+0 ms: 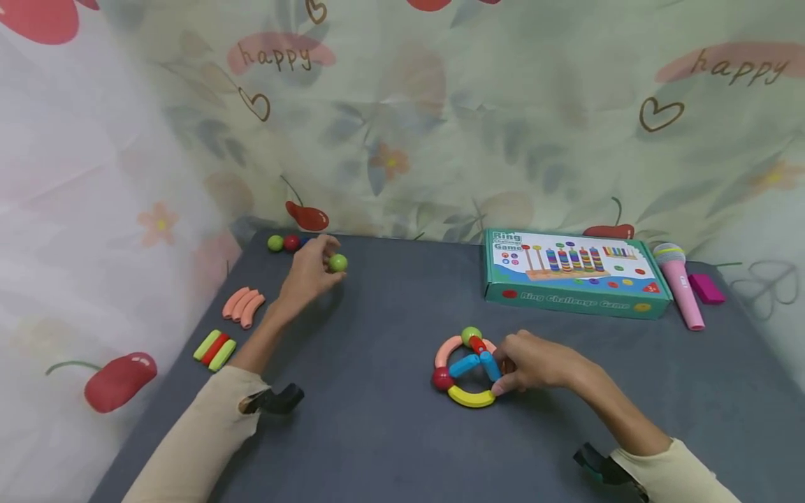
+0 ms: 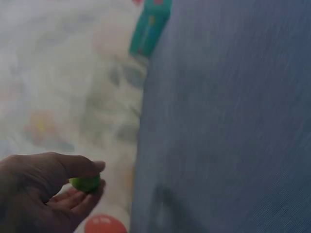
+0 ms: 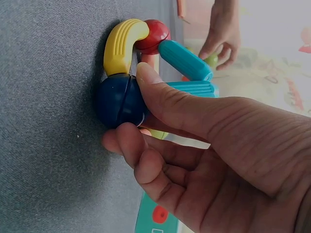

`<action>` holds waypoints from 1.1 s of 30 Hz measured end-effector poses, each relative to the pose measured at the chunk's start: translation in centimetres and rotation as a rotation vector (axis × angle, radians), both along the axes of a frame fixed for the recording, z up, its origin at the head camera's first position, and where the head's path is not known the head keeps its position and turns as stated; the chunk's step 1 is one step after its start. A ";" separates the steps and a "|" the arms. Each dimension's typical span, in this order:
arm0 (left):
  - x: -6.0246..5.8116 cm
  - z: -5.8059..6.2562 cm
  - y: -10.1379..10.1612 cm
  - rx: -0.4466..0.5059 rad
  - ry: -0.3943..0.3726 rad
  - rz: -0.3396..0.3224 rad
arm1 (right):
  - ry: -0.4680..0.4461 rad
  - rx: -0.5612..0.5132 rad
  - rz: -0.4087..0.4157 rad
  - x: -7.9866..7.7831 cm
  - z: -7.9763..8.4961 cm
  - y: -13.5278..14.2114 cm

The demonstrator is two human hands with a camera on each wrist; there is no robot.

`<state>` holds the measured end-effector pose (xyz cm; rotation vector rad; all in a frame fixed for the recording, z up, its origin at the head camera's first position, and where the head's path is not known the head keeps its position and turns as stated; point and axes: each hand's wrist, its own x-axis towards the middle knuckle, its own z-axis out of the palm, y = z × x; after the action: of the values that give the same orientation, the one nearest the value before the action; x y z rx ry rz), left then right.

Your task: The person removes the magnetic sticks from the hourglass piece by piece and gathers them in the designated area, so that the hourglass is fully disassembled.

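Note:
My left hand pinches a light green ball between thumb and fingers, over the table's back left part. With thumb and fingers my right hand grips a dark blue ball, which the hand hides in the head view. That ball joins a ring of toy pieces: a yellow curved piece, a red ball, a pink curved piece and a green ball. Two light blue rods and a short red rod rise from the ring and lean together.
Behind the left hand sit a green ball and a red ball. Pink curved pieces and green and red pieces lie at left. At back right are a game box, a pink microphone and a magenta block.

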<state>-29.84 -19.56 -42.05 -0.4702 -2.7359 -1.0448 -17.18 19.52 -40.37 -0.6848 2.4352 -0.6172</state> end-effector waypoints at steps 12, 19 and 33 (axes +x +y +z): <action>-6.5 -1.7 -2.8 -0.183 0.167 0.041 | -0.030 0.039 -0.042 -0.2 -0.1 -0.2; -7.9 -2.6 -3.5 -0.293 0.104 0.093 | -0.023 0.027 -0.036 -0.1 -0.1 0.0; -7.6 -3.3 -4.2 -0.353 0.071 0.139 | -0.043 0.029 -0.042 -0.2 -0.1 0.0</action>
<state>-37.42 -23.81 -45.38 -0.3492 -2.8459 -0.5035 -17.39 19.54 -40.42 -0.6038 2.4193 -0.6061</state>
